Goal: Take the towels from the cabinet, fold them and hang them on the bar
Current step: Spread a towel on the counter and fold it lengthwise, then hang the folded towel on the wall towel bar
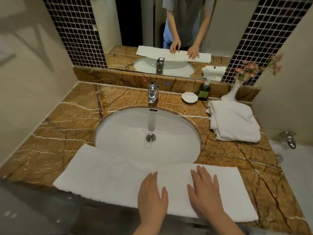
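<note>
While fingers lie straight, both hands — left hand [152, 195], right hand [205, 192] — press flat, slightly apart, on the towel [105, 180].

Towel [108, 180] before the sink [128, 133], both hands on it, towel stack [235, 122] right
</note>
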Demonstrator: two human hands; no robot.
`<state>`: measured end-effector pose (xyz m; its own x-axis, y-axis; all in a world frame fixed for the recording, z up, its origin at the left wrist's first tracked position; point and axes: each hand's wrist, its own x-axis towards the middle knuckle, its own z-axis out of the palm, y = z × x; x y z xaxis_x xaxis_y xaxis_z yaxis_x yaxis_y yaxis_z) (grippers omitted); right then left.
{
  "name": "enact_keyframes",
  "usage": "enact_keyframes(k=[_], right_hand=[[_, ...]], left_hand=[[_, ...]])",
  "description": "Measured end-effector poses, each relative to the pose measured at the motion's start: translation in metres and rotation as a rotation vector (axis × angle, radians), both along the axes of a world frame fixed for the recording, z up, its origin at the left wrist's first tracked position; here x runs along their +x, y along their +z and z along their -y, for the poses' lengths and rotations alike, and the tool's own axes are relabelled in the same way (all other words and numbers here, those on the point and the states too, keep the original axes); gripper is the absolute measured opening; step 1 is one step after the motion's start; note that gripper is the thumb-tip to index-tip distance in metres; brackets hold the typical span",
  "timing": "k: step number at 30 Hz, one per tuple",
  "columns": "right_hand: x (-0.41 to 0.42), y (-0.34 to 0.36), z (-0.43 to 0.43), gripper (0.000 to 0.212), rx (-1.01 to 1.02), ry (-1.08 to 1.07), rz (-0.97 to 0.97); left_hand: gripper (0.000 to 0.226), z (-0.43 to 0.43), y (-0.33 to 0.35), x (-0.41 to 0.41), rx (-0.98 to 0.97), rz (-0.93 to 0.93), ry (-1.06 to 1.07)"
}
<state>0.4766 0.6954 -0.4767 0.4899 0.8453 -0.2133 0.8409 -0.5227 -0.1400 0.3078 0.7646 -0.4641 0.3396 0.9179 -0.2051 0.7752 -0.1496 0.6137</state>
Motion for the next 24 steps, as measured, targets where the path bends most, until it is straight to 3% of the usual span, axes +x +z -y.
enact_keyframes(k=[3,8,13,19,24], right_hand=[[-0.005,0.021,-0.035,0.049,0.037,0.138,-0.059],[-0.006,0.051,-0.120,0.036,-0.170,0.380,-0.097],[-0.010,0.062,-0.174,0.031,-0.311,0.441,-0.187],[-0.011,0.056,-0.178,0.035,-0.432,0.577,-0.248],[0.011,0.023,-0.167,0.043,-0.414,0.604,-0.305]], left_hand=[[0.055,-0.003,0.010,-0.031,-0.140,0.146,0.267],[0.054,-0.048,0.040,-0.049,-0.235,0.109,0.507],[0.056,-0.050,0.054,-0.051,-0.343,0.237,0.843],[0.059,-0.016,0.034,-0.030,-0.481,0.472,1.197],[0.043,0.007,0.018,0.001,-0.478,0.640,1.378]])
